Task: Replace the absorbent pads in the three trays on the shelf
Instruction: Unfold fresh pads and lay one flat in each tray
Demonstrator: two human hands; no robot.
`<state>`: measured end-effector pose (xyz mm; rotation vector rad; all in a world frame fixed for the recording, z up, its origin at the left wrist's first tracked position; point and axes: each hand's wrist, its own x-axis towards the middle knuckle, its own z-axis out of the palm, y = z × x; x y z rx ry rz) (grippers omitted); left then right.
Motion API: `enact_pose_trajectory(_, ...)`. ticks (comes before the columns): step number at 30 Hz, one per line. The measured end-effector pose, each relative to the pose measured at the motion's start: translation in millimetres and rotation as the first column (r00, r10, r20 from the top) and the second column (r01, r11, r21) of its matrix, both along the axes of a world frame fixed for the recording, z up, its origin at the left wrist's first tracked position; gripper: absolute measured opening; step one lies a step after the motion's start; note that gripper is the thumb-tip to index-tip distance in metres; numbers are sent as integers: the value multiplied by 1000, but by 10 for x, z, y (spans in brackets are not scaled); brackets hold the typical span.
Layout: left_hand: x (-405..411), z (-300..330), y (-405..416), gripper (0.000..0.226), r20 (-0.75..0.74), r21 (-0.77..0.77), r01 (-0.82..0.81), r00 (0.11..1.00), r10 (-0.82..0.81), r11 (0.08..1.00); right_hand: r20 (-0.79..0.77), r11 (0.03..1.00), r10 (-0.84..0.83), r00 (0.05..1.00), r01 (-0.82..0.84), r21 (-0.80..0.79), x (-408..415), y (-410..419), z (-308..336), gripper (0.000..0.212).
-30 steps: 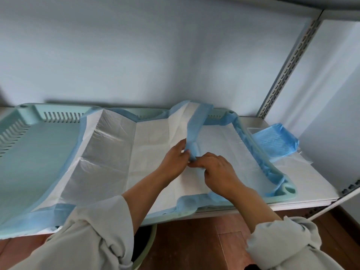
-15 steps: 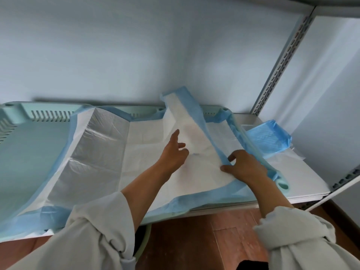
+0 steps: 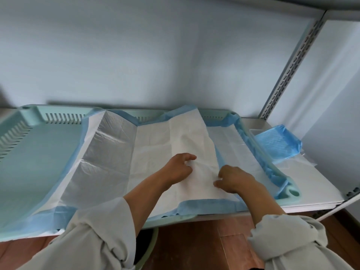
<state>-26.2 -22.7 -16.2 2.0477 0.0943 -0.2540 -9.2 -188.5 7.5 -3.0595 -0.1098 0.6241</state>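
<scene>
Writing: you can read no brand, label or print on anything here.
Sleeves: your pale grey sleeves [image 3: 93,236] are pushed up in soft bunched folds, forearms bare.
Floor: reddish-brown wood planks [image 3: 196,244] show below the shelf edge.
Left hand: your left hand [image 3: 178,168] rests on the white middle of the pad, fingers loosely curled with the tips on the sheet; whether they pinch it you cannot tell.
Right hand: your right hand [image 3: 233,179] lies knuckles up just right of the left, fingers bent down with the tips on the pad near its blue edge strip; a true grip cannot be told.
Pad: the absorbent pad [image 3: 152,145] is thin, quilted white with a blue border, creased in fold lines, spread in the right-hand tray, its left panel rising over into the neighbouring tray.
Trays: the mint-green plastic trays [image 3: 39,145] are shallow, with slotted walls.
Shelf: a white board [image 3: 303,180] with a slotted grey metal upright [image 3: 288,71].
Spare pad: a folded blue pad [image 3: 276,143] lies on the shelf just right of the tray.
</scene>
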Motion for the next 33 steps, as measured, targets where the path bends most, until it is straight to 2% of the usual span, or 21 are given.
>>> enact_pose_trajectory(2,-2,-27,145,48,-32,25,-17,999,18,1000,177,998,68,982,-69,-6,-23,114,81,45)
enact_pose_trajectory(5,46,-63,408,48,-21,82,-116,993,118,990,358,971,155,921,-208,115,-64,399,218,42)
enact_pose_trajectory(10,21,-170,886,44,-40,198,-272,958,285,942,204,933,275,940,-312,180,38,1064,113,39)
enact_pose_trajectory(15,-26,-282,1078,46,-109,260,-295,937,332,919,83,931,319,944,-329,161,241,1551,-195,41)
enact_pose_trajectory(17,-23,-302,1156,47,-120,241,-304,933,339,922,99,937,311,945,-322,135,305,1678,-287,40)
enact_pose_trajectory(21,-48,-310,1325,48,-123,203,-341,921,369,918,83,928,358,930,-364,76,330,1786,-415,51)
enact_pose_trajectory(26,-126,-317,1473,45,-135,166,-359,914,382,918,121,896,440,890,-445,17,297,1897,-471,33)
enact_pose_trajectory(29,-164,-282,1462,42,-112,180,-337,927,359,924,127,894,445,887,-448,-5,281,1927,-453,31)
enact_pose_trajectory(31,-173,-183,1415,30,-60,168,-347,931,361,923,161,914,394,905,-404,36,280,1943,-369,32)
enact_pose_trajectory(33,-218,-1,1341,15,-11,112,-355,934,358,928,243,924,312,918,-353,145,295,1954,-215,29)
